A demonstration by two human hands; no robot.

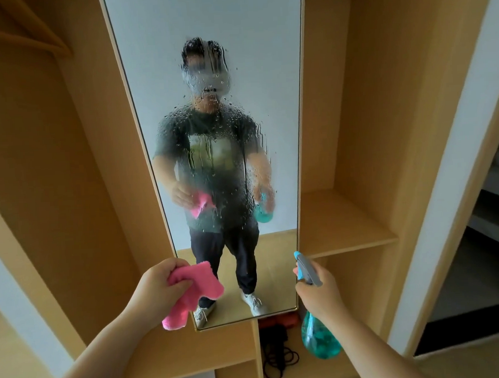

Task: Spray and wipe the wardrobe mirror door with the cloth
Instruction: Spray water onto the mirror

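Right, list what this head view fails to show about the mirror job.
- Mirror door: its top is cut off by the upper frame edge.
- Spray bottle: the trigger is covered by the right hand.
- Pink cloth: part is bunched inside the left hand.
- Dark cables on the low shelf: too dim to identify.
- Reflection behind the droplets: blurred by running spray.

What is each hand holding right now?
Left hand: closed on the pink cloth.
Right hand: closed on the spray bottle.
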